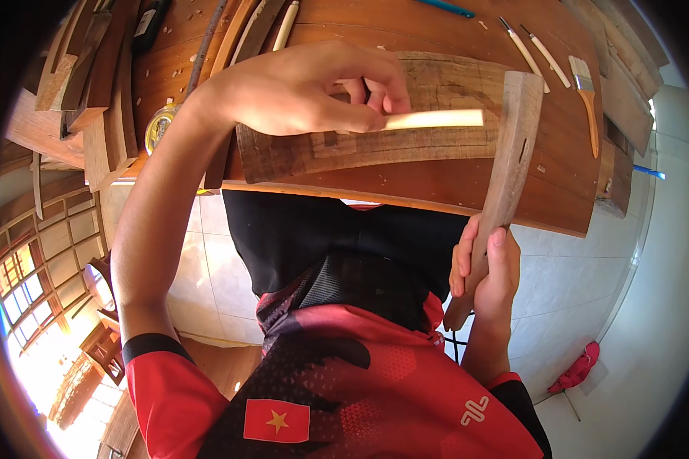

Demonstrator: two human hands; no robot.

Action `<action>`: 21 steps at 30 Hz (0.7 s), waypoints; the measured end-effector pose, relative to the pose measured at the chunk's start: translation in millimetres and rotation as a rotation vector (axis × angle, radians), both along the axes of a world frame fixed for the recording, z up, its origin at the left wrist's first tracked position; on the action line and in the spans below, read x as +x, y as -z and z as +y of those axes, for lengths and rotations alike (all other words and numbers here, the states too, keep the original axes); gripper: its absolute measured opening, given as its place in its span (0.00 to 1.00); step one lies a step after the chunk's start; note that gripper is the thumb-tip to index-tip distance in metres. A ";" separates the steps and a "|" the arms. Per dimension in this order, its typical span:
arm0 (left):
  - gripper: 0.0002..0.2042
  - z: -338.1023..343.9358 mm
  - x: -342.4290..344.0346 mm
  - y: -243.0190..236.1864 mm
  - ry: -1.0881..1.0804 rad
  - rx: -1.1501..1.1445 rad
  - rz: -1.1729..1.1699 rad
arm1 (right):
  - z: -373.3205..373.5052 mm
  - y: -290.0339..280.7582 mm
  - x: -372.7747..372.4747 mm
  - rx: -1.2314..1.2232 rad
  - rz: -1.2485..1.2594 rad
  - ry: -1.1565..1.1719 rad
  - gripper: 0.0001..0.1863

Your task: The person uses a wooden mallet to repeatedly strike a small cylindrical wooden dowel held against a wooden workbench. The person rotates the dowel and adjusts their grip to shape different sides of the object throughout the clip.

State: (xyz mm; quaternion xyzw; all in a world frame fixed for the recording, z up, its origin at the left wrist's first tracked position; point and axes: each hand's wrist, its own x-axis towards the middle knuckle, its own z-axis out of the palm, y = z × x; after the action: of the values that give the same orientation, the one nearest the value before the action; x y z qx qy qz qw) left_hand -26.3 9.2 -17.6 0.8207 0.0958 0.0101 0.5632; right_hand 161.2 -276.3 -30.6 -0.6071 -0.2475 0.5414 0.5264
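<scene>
The left hand pinches a narrow, pale-yellow flat strip between thumb and fingers, over a curved brown wooden board; right, the right hand closes around the near part of a long grey-brown wooden bar.

A strip is over the board on the table. The brush lies to the right, wood pieces to the left.

No words or numbers reading clearly. Red-and-black shirt is carrying a red rectangular patch with yellow star, plus white looped logo. Black object is showing a label too small to read.
</scene>
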 end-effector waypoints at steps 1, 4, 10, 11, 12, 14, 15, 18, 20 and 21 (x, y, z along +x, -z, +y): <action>0.09 1.2 -2.8 0.2 0.003 -0.042 -0.008 | 0.0 -0.5 0.9 0.002 0.000 0.003 0.24; 0.09 1.6 -13.3 1.2 -0.002 -0.093 -0.051 | 0.9 -1.6 1.9 0.006 0.006 0.008 0.24; 0.07 -14.0 -36.9 -1.3 -0.210 -0.234 -0.159 | 7.4 -7.8 0.8 0.004 -0.016 -0.047 0.20; 0.07 -15.2 -46.3 3.5 -0.249 -0.209 -0.184 | 10.4 -10.6 0.6 0.005 -0.052 -0.078 0.20; 0.07 -18.0 -58.7 8.4 -0.296 -0.184 -0.208 | 13.7 -11.8 -0.6 0.006 -0.088 -0.115 0.19; 0.07 -24.2 -73.0 9.2 -0.407 -0.252 -0.232 | 20.4 -10.0 -4.1 0.043 -0.155 -0.061 0.12; 0.08 -27.0 -77.5 7.3 -0.458 -0.260 -0.246 | 28.0 -12.4 -9.8 0.065 -0.278 -0.055 0.12; 0.10 -31.6 -88.8 8.4 -0.623 -0.264 -0.312 | 56.0 -23.4 -23.8 0.107 -0.719 -0.112 0.16; 0.11 -32.7 -91.1 9.7 -0.724 -0.248 -0.350 | 73.0 -22.8 -32.2 0.213 -0.927 -0.154 0.18; 0.11 -34.4 -91.7 13.0 -0.772 -0.272 -0.372 | 85.1 -27.0 -38.0 0.266 -0.993 -0.174 0.19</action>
State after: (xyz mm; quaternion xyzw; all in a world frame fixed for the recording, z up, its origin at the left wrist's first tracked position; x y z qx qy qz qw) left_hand -118.0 -25.2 -30.6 0.6275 0.2925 0.3543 0.6286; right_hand 123.2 -191.2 -3.6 -0.6958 -0.5836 0.1935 0.3713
